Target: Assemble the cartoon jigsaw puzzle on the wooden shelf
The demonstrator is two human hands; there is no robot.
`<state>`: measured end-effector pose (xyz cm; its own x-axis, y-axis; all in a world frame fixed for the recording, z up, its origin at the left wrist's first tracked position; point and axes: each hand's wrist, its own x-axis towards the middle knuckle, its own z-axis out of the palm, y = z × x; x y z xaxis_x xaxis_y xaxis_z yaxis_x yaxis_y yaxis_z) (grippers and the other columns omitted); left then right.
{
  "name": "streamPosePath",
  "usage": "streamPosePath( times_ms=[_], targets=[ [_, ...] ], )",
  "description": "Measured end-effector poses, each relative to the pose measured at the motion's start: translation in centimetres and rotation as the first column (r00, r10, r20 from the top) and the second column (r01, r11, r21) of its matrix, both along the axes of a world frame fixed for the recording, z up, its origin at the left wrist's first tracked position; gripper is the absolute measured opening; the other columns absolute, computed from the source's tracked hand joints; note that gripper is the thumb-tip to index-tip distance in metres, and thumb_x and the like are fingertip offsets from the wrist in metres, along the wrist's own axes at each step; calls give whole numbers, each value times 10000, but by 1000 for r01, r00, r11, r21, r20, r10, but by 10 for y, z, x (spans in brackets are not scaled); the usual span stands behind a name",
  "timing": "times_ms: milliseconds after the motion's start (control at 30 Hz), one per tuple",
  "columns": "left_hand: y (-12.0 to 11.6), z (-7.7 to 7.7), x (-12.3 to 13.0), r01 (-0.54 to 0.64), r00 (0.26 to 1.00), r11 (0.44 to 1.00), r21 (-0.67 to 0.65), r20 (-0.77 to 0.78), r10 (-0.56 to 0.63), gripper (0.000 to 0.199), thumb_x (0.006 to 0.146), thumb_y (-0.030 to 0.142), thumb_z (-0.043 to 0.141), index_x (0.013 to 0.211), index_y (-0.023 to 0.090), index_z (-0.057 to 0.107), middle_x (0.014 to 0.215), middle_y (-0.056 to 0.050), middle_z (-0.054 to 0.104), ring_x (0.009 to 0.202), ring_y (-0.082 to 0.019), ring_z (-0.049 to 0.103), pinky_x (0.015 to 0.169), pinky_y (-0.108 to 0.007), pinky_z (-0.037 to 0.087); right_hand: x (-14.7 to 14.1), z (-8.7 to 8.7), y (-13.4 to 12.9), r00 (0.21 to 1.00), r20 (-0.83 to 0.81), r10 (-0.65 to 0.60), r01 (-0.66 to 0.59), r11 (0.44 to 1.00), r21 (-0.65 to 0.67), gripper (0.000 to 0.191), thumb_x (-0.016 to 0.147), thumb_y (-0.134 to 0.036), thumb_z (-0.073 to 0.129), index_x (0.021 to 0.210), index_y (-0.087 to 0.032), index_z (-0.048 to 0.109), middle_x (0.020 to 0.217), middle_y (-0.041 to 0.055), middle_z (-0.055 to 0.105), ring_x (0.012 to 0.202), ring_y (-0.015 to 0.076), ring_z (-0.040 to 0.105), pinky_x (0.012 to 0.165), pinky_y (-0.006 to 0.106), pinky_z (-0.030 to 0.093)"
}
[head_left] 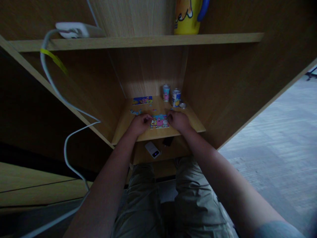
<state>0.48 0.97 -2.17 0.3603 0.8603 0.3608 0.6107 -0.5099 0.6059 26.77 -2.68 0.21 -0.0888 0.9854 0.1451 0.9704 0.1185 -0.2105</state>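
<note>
A partly assembled cartoon jigsaw puzzle (159, 121) lies flat on the middle shelf, showing pink and yellow figures and a gap along its lower left edge. My left hand (141, 123) is at the puzzle's left edge, its fingers curled in and touching it. On the opposite side, the curled fingers of my right hand (178, 120) press at the upper right edge. Both hands seem to pinch the puzzle's sides; the fingertips are small and dim. Behind my left hand lie loose puzzle pieces (136, 112), and a small piece (154, 109) sits behind the puzzle.
A cartoon picture card (143, 100) lies at the back left. Two printed cans (166, 93) (176, 98) stand back right beside a round lid (182, 105). Below are a power bank (152, 150) and a dark phone-like object (167, 141). A white cable (64, 145) hangs left; above stands a yellow mug (187, 19).
</note>
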Motion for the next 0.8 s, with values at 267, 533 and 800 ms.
streamPosePath(
  times_ms=[267, 533, 800],
  targets=[
    [2, -1, 0, 19, 1000, 1000, 6, -11, -19, 185, 974, 337, 661, 983, 226, 809, 914, -42, 836, 818, -211, 746, 785, -320, 577, 2, -5, 3, 1000, -12, 12, -12, 1000, 18, 384, 1148, -363, 465, 1340, -259, 780, 1255, 108, 844, 1140, 274, 781, 943, 324, 546],
    [3, -1, 0, 9, 1000, 1000, -10, -21, -9, 188, 974, 350, 666, 978, 225, 806, 911, -32, 830, 797, -200, 726, 785, -317, 566, 2, -3, 4, 1000, -18, 6, -6, 1000, -7, 391, 1143, -374, 469, 1353, -264, 781, 1258, 98, 844, 1154, 272, 775, 949, 321, 543],
    [2, 2, 0, 9, 1000, 1000, -27, -7, -9, 193, 964, 364, 670, 970, 229, 808, 931, -42, 839, 826, -214, 738, 790, -328, 573, 1, -3, 3, 1000, -19, -4, 4, 1000, -10, 399, 1143, -370, 473, 1378, -276, 782, 1276, 105, 841, 1167, 285, 777, 966, 336, 556]
  ],
)
